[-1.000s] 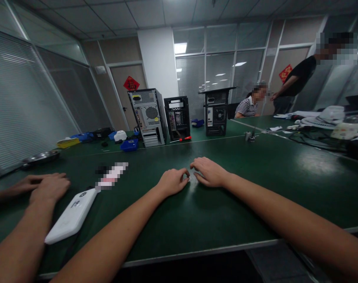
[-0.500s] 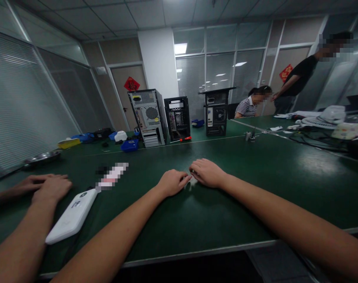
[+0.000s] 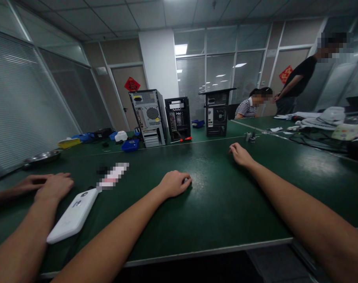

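Note:
My left hand [image 3: 173, 183] rests on the dark green table [image 3: 214, 204] near its middle. Its fingers are curled under, and a small pale bit shows at the thumb tip. My right hand [image 3: 240, 154] lies farther off to the right, fingers bent together with their tips on the table. What it holds, if anything, is hidden. A small metal part [image 3: 250, 136] stands just beyond my right hand, apart from it.
Another person's two hands [image 3: 50, 187] rest at the left beside a white device [image 3: 73, 215]. Three computer cases [image 3: 149, 117] stand at the back with blue bins [image 3: 129, 145] and a red-handled screwdriver [image 3: 185, 138]. Cables and clutter [image 3: 320, 131] cover the right table. Two people are at the back right.
My right hand has left my left hand and moved away to the right, towards the small metal part. My left hand has stayed put with its fingers curled.

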{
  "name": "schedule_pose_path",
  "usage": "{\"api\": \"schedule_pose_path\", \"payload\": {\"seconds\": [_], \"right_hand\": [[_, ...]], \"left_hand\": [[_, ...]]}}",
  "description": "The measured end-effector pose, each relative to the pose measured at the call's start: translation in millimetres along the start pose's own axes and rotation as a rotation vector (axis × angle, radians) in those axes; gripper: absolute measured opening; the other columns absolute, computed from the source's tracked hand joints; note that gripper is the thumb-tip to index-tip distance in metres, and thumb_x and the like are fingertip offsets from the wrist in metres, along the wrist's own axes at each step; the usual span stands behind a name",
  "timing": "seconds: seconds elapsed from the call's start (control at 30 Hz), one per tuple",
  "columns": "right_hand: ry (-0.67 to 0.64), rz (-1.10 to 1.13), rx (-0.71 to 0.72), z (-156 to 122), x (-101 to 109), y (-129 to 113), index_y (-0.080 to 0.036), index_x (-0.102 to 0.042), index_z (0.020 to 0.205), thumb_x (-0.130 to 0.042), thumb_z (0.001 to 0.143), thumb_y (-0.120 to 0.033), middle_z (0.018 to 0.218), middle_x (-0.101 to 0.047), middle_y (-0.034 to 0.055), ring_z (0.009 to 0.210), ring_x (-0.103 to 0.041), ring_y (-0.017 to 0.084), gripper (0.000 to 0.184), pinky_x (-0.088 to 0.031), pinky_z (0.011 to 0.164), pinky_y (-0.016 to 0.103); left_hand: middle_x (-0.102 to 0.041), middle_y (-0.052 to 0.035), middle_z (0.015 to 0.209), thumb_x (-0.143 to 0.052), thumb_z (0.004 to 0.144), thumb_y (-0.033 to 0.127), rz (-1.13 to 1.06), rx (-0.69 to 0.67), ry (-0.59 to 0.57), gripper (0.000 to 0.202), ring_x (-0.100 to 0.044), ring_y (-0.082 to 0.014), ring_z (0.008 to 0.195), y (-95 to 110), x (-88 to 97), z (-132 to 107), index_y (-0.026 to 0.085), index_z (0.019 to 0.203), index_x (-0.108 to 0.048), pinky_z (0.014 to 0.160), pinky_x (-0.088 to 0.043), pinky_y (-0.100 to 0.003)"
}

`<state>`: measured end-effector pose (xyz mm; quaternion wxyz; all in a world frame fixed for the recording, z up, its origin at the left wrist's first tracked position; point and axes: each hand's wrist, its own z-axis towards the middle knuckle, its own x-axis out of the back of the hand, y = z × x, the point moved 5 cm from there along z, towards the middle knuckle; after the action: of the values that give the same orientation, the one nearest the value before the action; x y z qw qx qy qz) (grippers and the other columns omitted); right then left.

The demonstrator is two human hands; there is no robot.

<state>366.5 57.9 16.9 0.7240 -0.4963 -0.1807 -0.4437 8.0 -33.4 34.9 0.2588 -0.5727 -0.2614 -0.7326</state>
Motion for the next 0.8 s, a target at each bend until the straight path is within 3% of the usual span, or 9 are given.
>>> {"api": "schedule_pose_path", "payload": {"seconds": [0.13,0.23,0.43,0.53,0.67,0.8], "right_hand": [[-0.065,-0.002,-0.125,6,2,34,-0.02,-0.058,0.1,-0.04,0.098,-0.034,0.093,-0.072,0.008,0.084,-0.065,0.021,0.022,-0.045,0.076,0.032],[-0.07,-0.009,-0.132,6,2,39,-0.021,-0.059,0.098,-0.042,0.096,-0.034,0.096,-0.072,0.0082,0.087,-0.064,0.021,0.022,-0.044,0.079,0.031],[0.219,0.006,-0.096,7,33,26,-0.02,-0.066,0.093,-0.038,0.095,-0.038,0.097,-0.072,0.0107,0.087,-0.063,0.023,0.033,-0.044,0.08,0.032],[0.29,-0.01,-0.04,6,53,22,-0.019,-0.069,0.088,-0.036,0.096,-0.041,0.092,-0.072,0.011,0.084,-0.063,0.024,0.041,-0.045,0.079,0.033],[0.305,-0.007,-0.016,6,71,33,-0.02,-0.074,0.098,-0.056,0.087,-0.051,0.098,-0.074,0.0095,0.089,-0.066,0.025,0.038,-0.049,0.083,0.036],[0.228,0.012,-0.029,5,72,52,-0.023,-0.077,0.102,-0.07,0.076,-0.045,0.099,-0.076,0.0066,0.089,-0.069,0.025,0.035,-0.052,0.085,0.038]], "left_hand": [[-0.075,-0.004,0.088,-0.044,0.1,0.043,-0.014,0.006,-0.004,0.034,-0.069,-0.0202,0.079,0,0.4,0,0.026,0.108,-0.073,0.074,-0.05,-0.029],[-0.075,-0.0038,0.086,-0.045,0.099,0.043,-0.009,0.014,-0.004,0.034,-0.069,-0.0201,0.078,-2,-1.6,0,0.026,0.107,-0.073,0.073,-0.05,-0.029],[-0.075,-0.0036,0.085,-0.045,0.099,0.044,-0.004,0.006,0.012,0.034,-0.068,-0.0201,0.077,-5,-4.6,0,0.026,0.107,-0.072,0.071,-0.049,-0.028],[-0.075,-0.0036,0.084,-0.045,0.1,0.044,-0.002,0.011,0.004,0.034,-0.068,-0.02,0.076,-5,-5.2,0,0.025,0.108,-0.072,0.07,-0.048,-0.028],[-0.075,-0.0032,0.085,-0.045,0.1,0.044,-0.005,0.005,0.007,0.034,-0.069,-0.0201,0.077,-6,-5.0,0,0.026,0.108,-0.072,0.07,-0.048,-0.028],[-0.075,-0.0034,0.086,-0.045,0.099,0.044,-0.008,0.012,0.01,0.033,-0.069,-0.0201,0.078,-6,-5.7,0,0.026,0.108,-0.072,0.072,-0.049,-0.029]]}}
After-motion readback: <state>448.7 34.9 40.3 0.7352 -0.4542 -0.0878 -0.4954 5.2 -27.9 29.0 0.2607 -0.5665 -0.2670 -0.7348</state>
